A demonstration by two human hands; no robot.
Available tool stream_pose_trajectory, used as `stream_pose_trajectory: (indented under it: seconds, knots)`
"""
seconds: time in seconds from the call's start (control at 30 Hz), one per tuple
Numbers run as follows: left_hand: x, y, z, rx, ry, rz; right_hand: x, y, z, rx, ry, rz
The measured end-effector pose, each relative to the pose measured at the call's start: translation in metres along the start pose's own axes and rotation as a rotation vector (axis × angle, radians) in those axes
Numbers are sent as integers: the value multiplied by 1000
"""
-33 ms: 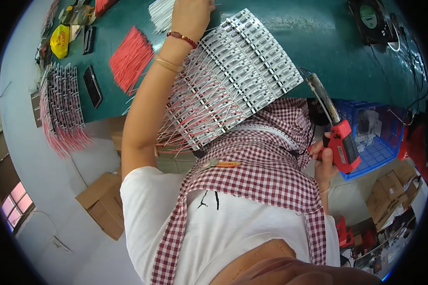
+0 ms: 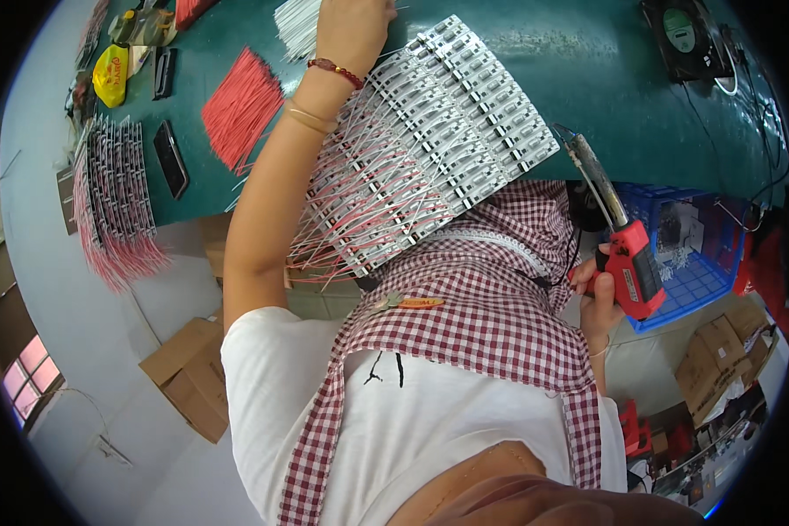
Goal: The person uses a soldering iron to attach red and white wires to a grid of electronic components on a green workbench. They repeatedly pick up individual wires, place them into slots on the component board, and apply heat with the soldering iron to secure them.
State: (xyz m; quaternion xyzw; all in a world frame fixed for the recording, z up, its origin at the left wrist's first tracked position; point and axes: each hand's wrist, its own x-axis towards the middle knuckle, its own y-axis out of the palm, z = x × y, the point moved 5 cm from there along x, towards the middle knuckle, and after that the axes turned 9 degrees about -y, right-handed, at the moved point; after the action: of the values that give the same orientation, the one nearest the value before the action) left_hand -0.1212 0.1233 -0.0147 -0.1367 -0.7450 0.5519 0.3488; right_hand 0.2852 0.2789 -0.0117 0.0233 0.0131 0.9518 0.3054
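My right hand is closed round the handle of a red and black soldering gun, its metal tip pointing up beside the right corner of a circuit board panel. The panel, pale with rows of small parts, lies slanted at the table's front edge. Red and white wires stick out over its left part. At the upper edge of the picture is my left hand, next to a bundle of white wires; its fingers are largely cut off from sight. My left forearm passes over the panel's left side.
On the green table lie a red wire bundle, a phone, a yellow packet and a wired panel at the left. A black fan-like device with cables stands at far right. Below is a blue crate.
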Motion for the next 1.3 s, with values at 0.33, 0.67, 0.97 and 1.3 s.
stream_pose_trajectory:
  seconds: [0.33,0.67,0.97,1.3]
  knots:
    - [1,2,-3,-36,48,-8,2,2,1,20,-16,29]
    - [-110,-64,-120,-402,105,161,-27,-7,-27,48,103,70]
    - [-128,-49,-141,-236,-94,238,-30,-5,-32,17,180,114]
    - [-113,-43,-143,-122,53,399,-37,-18,-54,-205,132,143]
